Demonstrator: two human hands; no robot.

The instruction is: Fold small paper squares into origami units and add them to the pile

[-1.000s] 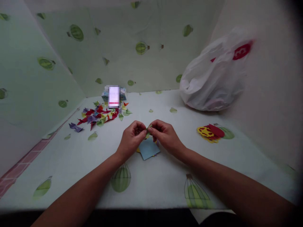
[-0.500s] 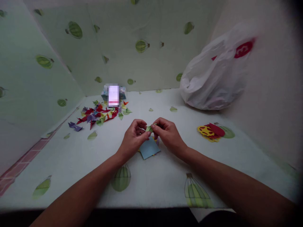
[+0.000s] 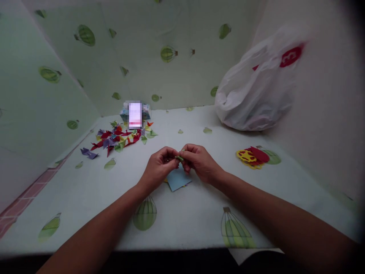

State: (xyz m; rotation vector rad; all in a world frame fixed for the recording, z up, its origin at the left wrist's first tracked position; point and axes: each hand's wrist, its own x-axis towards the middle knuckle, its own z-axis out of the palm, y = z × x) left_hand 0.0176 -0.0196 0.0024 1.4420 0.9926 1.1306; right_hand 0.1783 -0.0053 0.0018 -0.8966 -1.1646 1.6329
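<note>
Between the fingertips of both hands is a small piece of folded green paper, mostly hidden by the fingers. My left hand pinches it from the left, thumb underneath. From the right, my right hand grips it with thumb and forefinger. Below the hands a light blue paper square lies on the table, with yellow and purple edges of other sheets peeking out under it. A pile of origami cranes in red, purple, green, yellow and orange sits at the back left.
A phone with a lit, blurred screen leans on a tissue box behind the cranes. At the back right stands a full white plastic bag. Yellow and red cut-outs lie on the right of the balloon-print tablecloth.
The green paper has been turned and shows narrower between the fingers. My hands have closed in on it, and the whole view has shifted slightly.
</note>
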